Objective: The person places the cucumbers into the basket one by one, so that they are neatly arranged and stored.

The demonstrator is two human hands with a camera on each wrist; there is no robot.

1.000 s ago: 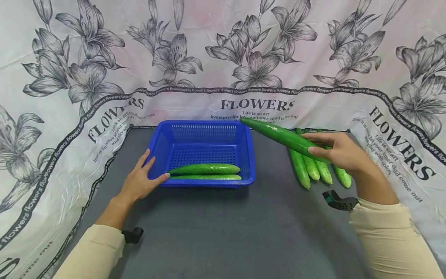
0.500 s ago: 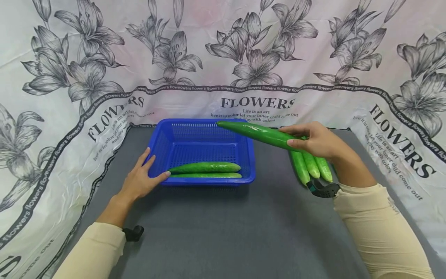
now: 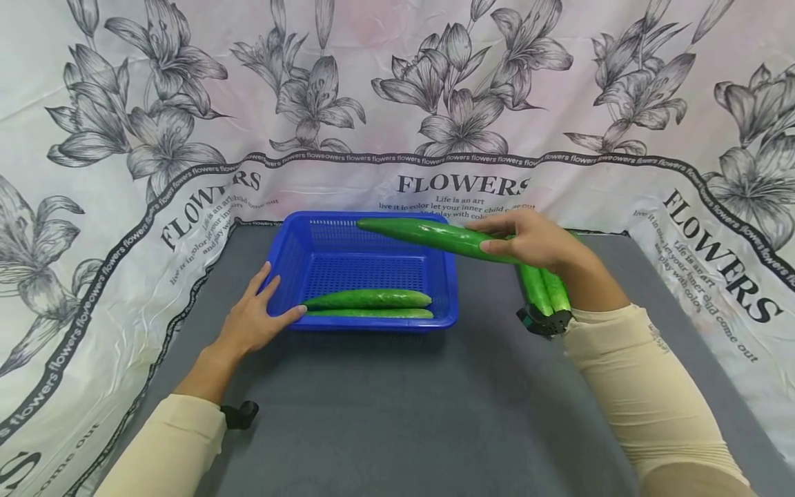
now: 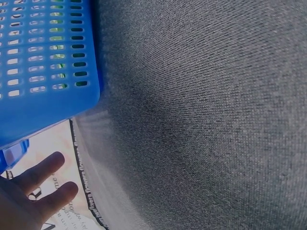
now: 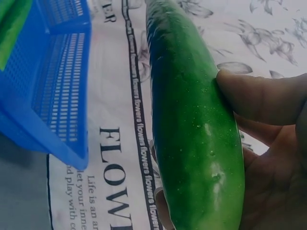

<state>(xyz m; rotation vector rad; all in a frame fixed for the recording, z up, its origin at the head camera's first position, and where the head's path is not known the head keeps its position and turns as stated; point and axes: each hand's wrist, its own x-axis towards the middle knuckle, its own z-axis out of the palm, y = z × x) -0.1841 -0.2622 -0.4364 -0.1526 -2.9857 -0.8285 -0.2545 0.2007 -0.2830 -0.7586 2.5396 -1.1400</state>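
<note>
My right hand (image 3: 534, 240) grips a long green cucumber (image 3: 422, 233) near its right end, thumb on the near side. The cucumber slants over the right back part of a blue plastic basket (image 3: 452, 279), above the rim. Two more cucumbers (image 3: 373, 299) lie inside along the basket's front wall. With fingers spread and fairly straight, my left hand (image 3: 253, 319) rests at the basket's left front corner, thumb on the rim. The right wrist view shows the held cucumber (image 5: 194, 120) between thumb and fingers.
More cucumbers (image 3: 535, 286) lie on the grey table (image 3: 385, 407) to the right of the basket, partly hidden by my right hand and wrist camera. A white cloth (image 3: 348, 186) printed with flowers hangs behind and at both sides.
My right hand has carried the cucumber leftward from above the cucumbers on the table to over the basket. My left hand and the basket have stayed in place.
</note>
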